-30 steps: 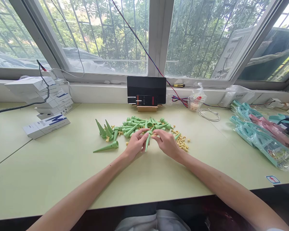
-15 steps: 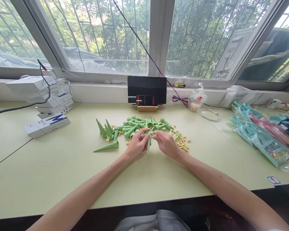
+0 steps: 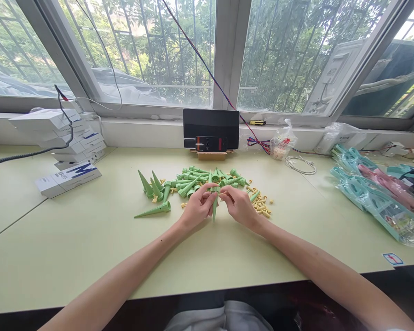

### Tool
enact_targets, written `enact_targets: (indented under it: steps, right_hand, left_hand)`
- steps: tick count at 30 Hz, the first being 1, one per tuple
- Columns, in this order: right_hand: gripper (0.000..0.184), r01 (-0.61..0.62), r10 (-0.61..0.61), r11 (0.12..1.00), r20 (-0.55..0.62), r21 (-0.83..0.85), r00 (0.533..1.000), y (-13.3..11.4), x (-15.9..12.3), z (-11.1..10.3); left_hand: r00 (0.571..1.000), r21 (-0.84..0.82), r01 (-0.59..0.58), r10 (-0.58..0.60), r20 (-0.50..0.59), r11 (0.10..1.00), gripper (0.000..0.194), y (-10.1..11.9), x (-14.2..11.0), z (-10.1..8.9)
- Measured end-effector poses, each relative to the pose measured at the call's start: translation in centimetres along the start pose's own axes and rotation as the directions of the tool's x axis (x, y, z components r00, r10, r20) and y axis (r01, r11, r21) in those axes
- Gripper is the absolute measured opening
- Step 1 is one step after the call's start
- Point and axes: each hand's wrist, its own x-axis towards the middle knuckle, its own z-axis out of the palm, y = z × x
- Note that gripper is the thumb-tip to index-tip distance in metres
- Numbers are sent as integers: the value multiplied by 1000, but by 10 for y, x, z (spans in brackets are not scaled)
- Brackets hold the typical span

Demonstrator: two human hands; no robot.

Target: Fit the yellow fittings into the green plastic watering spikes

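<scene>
Converging just in front of the pile (image 3: 189, 179), both arms (image 3: 148, 259) reach in from its near side, over the table (image 3: 234, 262). Left hand (image 3: 199, 204): fingers curled, thumb forward, grasping a spike (image 3: 215, 209) near its wide end, tip down and toward the wearer. Right hand (image 3: 239, 204): thumb and forefinger pinched at the spike's wide end; cannot tell whether a peg is between them, as the fingers hide it. The held spike is at the pile's near edge; the hands block part of the pile. Left of the pile: standing spikes (image 3: 145, 184), a loose spike (image 3: 153, 210) lying flat, and, well apart, stacked boxes (image 3: 77, 145). Right of the pile: scattered pegs (image 3: 262, 204) and, farther out, teal and pink packs (image 3: 369, 195). Behind the pile: phone (image 3: 211, 144) and tablet (image 3: 210, 122); behind and to its right, a bag (image 3: 281, 142). Versus 1.0 s ago: held tip swung from a leftward slant to nearly straight toward the wearer; pile unchanged.
</scene>
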Motion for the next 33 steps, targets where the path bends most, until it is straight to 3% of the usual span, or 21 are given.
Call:
enact_targets:
  steps: [7, 13, 17, 23, 33]
  right_hand:
    - [12, -120, 119, 982, 14, 148, 993, -5, 1, -1]
    - [19, -281, 269, 902, 81, 328, 960, -10, 4, -4]
    - [21, -316, 296, 872, 112, 374, 949, -9, 4, -4]
    - [19, -243, 231, 926, 76, 288, 970, -10, 2, -3]
    - [15, 38, -38, 999, 30, -9, 999, 0, 0, 1]
  left_hand:
    - [999, 122, -34, 37, -20, 992, 42, 3, -2, 1]
    - [994, 245, -91, 102, -32, 965, 37, 4, -3, 0]
    - [990, 316, -124, 138, -23, 941, 35, 1, -2, -1]
    - [995, 249, -83, 93, -31, 965, 37, 2, -2, 1]
    - [984, -34, 84, -89, -154, 996, 39, 9, 3, 1]
